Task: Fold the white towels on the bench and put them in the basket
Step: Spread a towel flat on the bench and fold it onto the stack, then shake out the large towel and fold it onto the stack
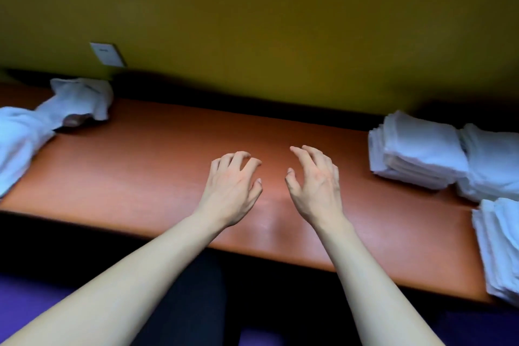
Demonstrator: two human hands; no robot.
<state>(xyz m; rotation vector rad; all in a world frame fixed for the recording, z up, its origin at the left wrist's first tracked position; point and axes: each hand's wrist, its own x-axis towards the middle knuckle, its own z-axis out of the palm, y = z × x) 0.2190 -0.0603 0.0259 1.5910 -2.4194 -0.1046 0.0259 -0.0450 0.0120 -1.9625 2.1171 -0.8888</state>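
Note:
My left hand [231, 185] and my right hand [314, 180] hover side by side over the middle of the orange-brown bench [157, 166], fingers spread and loosely curled, holding nothing. A heap of loose white towels [50, 121] lies at the bench's left end. Folded white towels sit in stacks at the right end: one stack [418, 149] at the back, another [494, 160] beside it, a third [500, 247] at the front edge. No basket is in view.
A yellow-green wall rises behind the bench, with a small white plate [106, 54] on it at the left. A dark gap runs along the bench's back edge. Below the front edge the floor is dark and purple.

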